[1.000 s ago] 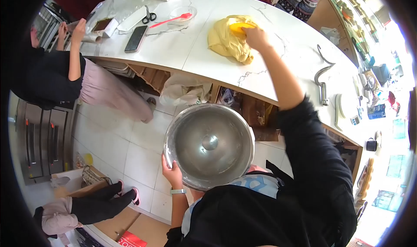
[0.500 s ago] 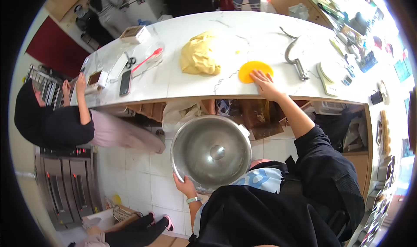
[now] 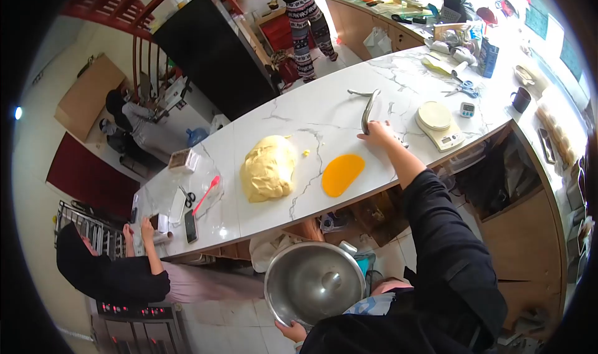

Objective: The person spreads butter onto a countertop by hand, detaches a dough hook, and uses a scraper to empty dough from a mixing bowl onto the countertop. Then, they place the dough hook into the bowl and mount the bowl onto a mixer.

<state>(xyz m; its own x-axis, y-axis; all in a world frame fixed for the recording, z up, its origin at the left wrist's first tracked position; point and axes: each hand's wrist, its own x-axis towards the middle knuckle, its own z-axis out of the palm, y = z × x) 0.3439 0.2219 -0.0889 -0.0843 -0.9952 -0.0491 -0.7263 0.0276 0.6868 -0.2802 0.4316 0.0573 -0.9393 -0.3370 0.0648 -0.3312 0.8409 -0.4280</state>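
Observation:
My left hand [image 3: 291, 331] grips the near rim of a large steel mixing bowl [image 3: 283, 288], held below the counter edge against my body; nothing is in the bowl. On the countertop, my right hand [image 3: 380, 136] has its fingers around the shaft end of a curved metal dough hook [image 3: 370, 108], which lies flat. A yellow dough scraper [image 3: 342, 174] rests to the left of that hand, untouched. Farther left sits a big mound of pale yellow dough [image 3: 269, 169], with small crumbs [image 3: 306, 153] of it alongside.
To the right are a kitchen scale [image 3: 439, 127], a timer [image 3: 467, 110], scissors [image 3: 464, 89] and a dark mug [image 3: 521, 99]. A co-worker [image 3: 112, 273] stands at the counter's left end, near a phone [image 3: 190, 226] and a red spatula [image 3: 207, 194]. Others stand farther back.
My right hand has left the yellow scraper and moved right onto the dough hook. My left hand stays on the bowl's rim. The camera view has turned and tilted.

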